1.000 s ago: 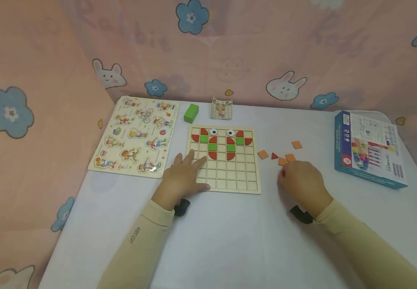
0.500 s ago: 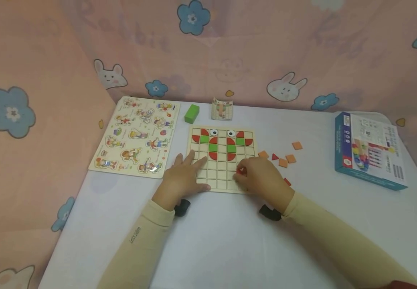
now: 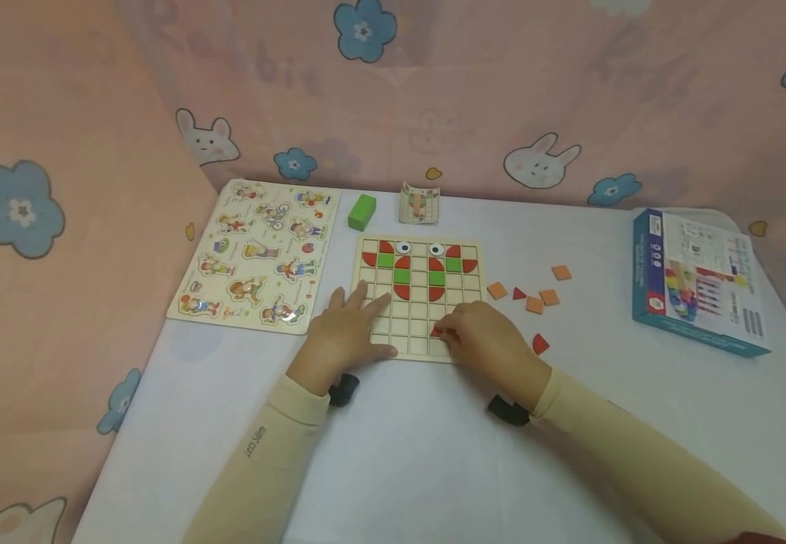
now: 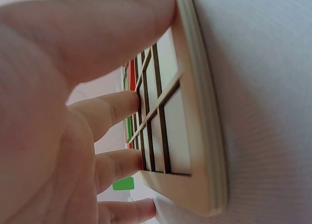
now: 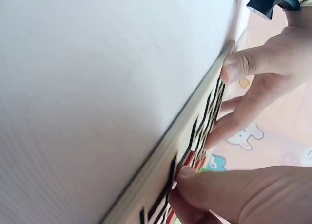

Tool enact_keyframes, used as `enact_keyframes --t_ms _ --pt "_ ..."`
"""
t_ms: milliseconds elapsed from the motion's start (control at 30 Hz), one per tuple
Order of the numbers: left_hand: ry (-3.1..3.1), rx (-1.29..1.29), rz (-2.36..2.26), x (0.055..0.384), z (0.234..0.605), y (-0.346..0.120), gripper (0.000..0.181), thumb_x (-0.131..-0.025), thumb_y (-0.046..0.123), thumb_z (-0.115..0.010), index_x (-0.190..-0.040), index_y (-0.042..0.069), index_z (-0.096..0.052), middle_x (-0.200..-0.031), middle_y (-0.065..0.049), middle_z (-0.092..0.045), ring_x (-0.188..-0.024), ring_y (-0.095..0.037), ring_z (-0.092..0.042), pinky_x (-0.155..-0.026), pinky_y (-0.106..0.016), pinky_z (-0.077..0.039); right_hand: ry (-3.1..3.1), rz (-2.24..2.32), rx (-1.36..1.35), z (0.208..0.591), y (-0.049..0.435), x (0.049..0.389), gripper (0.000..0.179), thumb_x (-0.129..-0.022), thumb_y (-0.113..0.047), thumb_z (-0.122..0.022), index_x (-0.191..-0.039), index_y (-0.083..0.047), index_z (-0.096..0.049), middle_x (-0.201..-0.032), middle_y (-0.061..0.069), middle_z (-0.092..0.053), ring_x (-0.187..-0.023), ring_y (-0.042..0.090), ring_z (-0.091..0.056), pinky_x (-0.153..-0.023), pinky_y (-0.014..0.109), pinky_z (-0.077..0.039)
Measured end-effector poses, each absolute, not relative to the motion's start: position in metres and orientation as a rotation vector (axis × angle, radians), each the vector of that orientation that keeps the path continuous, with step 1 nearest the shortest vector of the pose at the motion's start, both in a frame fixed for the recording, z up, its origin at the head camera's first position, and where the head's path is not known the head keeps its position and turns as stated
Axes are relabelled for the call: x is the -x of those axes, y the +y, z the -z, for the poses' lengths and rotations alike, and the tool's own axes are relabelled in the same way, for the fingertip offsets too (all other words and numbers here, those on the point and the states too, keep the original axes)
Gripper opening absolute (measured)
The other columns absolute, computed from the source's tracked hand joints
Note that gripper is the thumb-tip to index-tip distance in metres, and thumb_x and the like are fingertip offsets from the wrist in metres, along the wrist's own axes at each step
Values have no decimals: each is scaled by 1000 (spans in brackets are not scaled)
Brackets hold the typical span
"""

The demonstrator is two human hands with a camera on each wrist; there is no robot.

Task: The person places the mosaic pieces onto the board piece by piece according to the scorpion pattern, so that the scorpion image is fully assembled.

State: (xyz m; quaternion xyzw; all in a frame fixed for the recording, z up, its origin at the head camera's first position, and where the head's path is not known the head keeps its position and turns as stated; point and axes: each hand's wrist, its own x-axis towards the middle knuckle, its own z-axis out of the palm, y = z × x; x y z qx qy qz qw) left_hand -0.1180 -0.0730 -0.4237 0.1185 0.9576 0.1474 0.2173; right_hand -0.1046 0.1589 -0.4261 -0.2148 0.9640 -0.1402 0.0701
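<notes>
A square wooden grid board (image 3: 400,328) lies in the middle of the table. Red quarter-circle, green square and two eye tiles (image 3: 403,248) fill some cells of its upper rows. My left hand (image 3: 341,332) rests on the board's left side with fingers spread; in the left wrist view its thumb (image 4: 122,19) lies over the near edge. With thumb and fingertips, my right hand (image 3: 498,344) pinches a small red tile (image 3: 437,330) at a lower cell, right of the middle. The fingers cover most of that tile, so its full shape is hidden.
Right of the board lie several orange squares (image 3: 534,305), a red triangle (image 3: 518,293) and a red quarter-circle (image 3: 540,344). A green block (image 3: 362,212) and a pattern card (image 3: 419,204) stand behind it. A picture puzzle (image 3: 257,257) is left, a box (image 3: 699,283) far right.
My right hand has moved left from the loose tiles to the board, carrying a red tile, then slightly further left over the cells. The left hand has stayed in place.
</notes>
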Motion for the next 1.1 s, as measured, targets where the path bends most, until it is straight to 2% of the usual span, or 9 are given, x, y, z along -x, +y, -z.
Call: enact_keyframes --t_ms 133,333,467,633,700,833,933,1100 --pt "2653 -329 -410 118 424 -73 92 -88 53 -83 -166 31 -39 -177 -10 -15 -159 -45 -13 -112 -69 -37 2899 412 628 426 159 101 20 -93 -13 -82 -112 -6 -84 -92 2 -78 -82 22 -63 -79 36 -58" --pt "2647 -341 -403 118 423 -71 93 -88 54 -82 -167 31 -38 -177 -10 -15 -159 -45 -12 -113 -69 -37 2911 498 469 418 177 92 22 -99 -19 -74 -118 -9 -81 -105 3 -77 -99 25 -66 -86 43 -56" --pt "2642 -347 -408 118 422 -72 93 -89 53 -82 -167 30 -38 -177 -11 -14 -159 -46 -12 -112 -70 -38 2922 509 314 412 208 91 30 -102 -23 -70 -124 -4 -77 -116 12 -76 -111 34 -66 -93 53 -55" --pt "2646 -341 -405 117 420 -73 93 -89 54 -82 -167 29 -38 -177 -12 -15 -159 -46 -12 -111 -70 -39 2933 449 144 413 247 112 43 -103 -25 -70 -137 1 -68 -123 22 -70 -111 41 -61 -96 59 -52" --pt "2649 -340 -404 117 420 -74 93 -89 54 -82 -167 29 -38 -177 -12 -15 -159 -46 -12 -110 -70 -40 2959 441 140 416 257 123 43 -102 -23 -72 -137 2 -67 -122 23 -69 -110 41 -59 -96 59 -51" --pt "2644 -341 -406 117 421 -75 92 -89 54 -81 -167 30 -38 -177 -12 -15 -159 -46 -12 -111 -70 -40 2967 437 171 424 262 137 36 -99 -21 -76 -127 2 -74 -117 21 -73 -108 38 -61 -97 57 -53" --pt "2641 -345 -408 117 422 -75 92 -90 54 -81 -167 29 -37 -177 -11 -14 -159 -46 -12 -111 -70 -39 2969 407 168 430 260 141 31 -99 -20 -77 -121 1 -77 -114 20 -75 -108 38 -64 -97 56 -54" --pt "2651 -351 -399 117 424 -73 93 -89 54 -82 -167 30 -37 -177 -11 -15 -159 -45 -12 -110 -70 -40 2980 372 149 432 256 140 29 -99 -16 -74 -120 3 -76 -112 22 -74 -106 38 -66 -98 56 -54"
